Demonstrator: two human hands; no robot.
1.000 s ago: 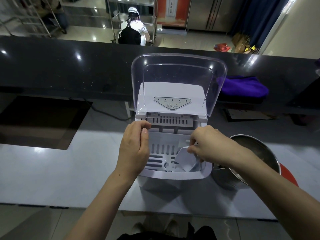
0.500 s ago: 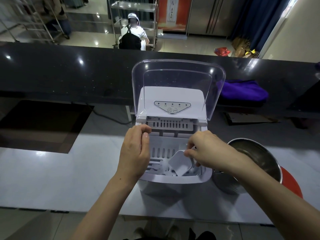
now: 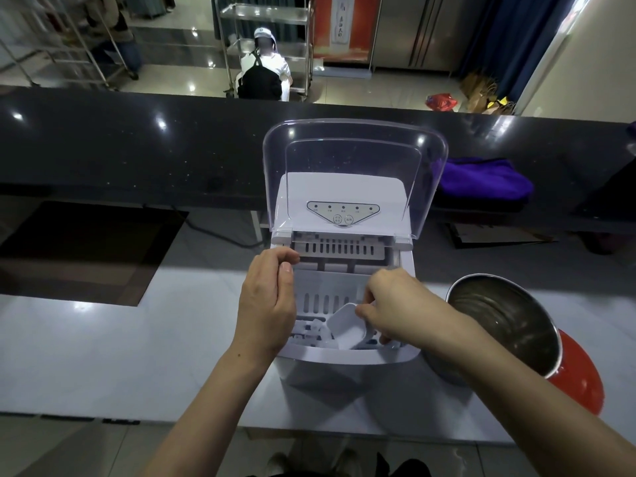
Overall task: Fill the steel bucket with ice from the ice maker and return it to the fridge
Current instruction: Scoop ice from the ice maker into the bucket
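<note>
A white ice maker [image 3: 347, 376] stands on the counter with its clear lid [image 3: 354, 173] raised. Ice cubes [image 3: 309, 330] lie in its slotted basket. My right hand [image 3: 399, 304] grips the handle of a small white scoop [image 3: 346, 327], whose bowl sits low in the basket beside the ice. My left hand [image 3: 268, 301] holds the left rim of the ice maker's opening, thumb on top. To the right stands the steel bucket [image 3: 509, 325], its mouth tilted toward me; no ice shows inside.
A red round object [image 3: 581, 376] sits behind and under the bucket. A black inset panel [image 3: 79, 249] lies at the left of the grey counter [image 3: 103, 356]. A raised black ledge [image 3: 137, 142] carries a purple cloth [image 3: 481, 180]. A person sits beyond it.
My right hand has drawn the scoop leftward and up from the basket's front right toward its middle. The left hand stays on the rim. The camera tilted slightly.
</note>
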